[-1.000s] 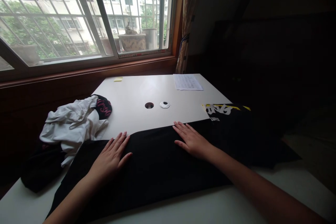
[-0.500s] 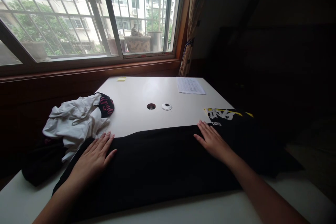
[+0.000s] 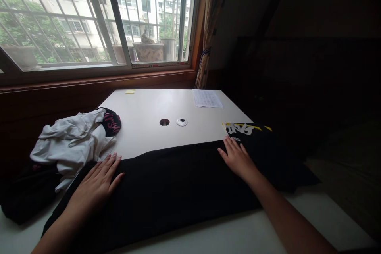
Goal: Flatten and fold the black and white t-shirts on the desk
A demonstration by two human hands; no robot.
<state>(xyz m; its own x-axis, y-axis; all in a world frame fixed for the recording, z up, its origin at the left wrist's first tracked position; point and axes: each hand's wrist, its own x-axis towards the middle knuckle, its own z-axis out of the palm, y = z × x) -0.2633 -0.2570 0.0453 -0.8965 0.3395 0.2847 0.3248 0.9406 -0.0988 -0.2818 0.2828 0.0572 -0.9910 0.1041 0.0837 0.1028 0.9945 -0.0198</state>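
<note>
A black garment (image 3: 166, 190) lies spread lengthwise across the white table, its far edge fairly straight. White lettering and yellow stripes (image 3: 247, 128) show at its far right part; its exact kind I cannot tell. My left hand (image 3: 95, 184) rests flat on its left end, fingers stretched out. Toward the right end, my right hand (image 3: 238, 158) lies flat with fingers spread, just below the lettering. Neither hand grips the cloth. The garment's right end fades into shadow.
Left of the garment is a crumpled pile of white cloth (image 3: 71, 137) with black cloth bearing pink lettering (image 3: 112, 123). On the table (image 3: 143, 107) are a printed paper (image 3: 207, 98), a yellow sticky note (image 3: 130, 91), a cable hole (image 3: 164, 122) and a white round cover (image 3: 181, 122). Behind stands a barred window.
The view has shifted slightly, so everything sits further left in the picture. Both hands stay flat on the black garment, the right one slightly nearer the lettering.
</note>
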